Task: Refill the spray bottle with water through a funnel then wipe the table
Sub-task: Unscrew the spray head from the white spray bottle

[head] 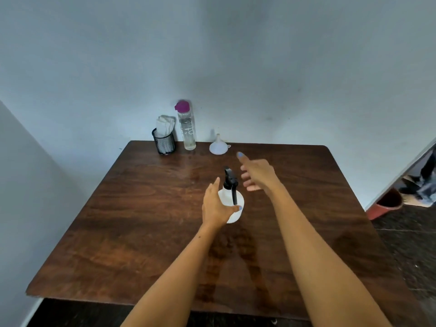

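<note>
A white spray bottle (232, 201) with a black trigger head stands upright in the middle of the brown wooden table (141, 220). My left hand (215, 204) is wrapped around its body from the left, thumb across the front. My right hand (257, 173) hovers open just right of the spray head, fingers spread and blurred, holding nothing. A white funnel (218, 145) rests wide end down at the back of the table. Left of it stands a clear water bottle (186, 128) with a purple cap. A black mesh cup (163, 143) at the back left holds folded white cloths (164, 127).
The table stands against a pale blue wall, with another wall close on the left. To the right, on a dark floor, sits a reddish bucket (387, 204), and a person's legs (424, 182) show in a doorway.
</note>
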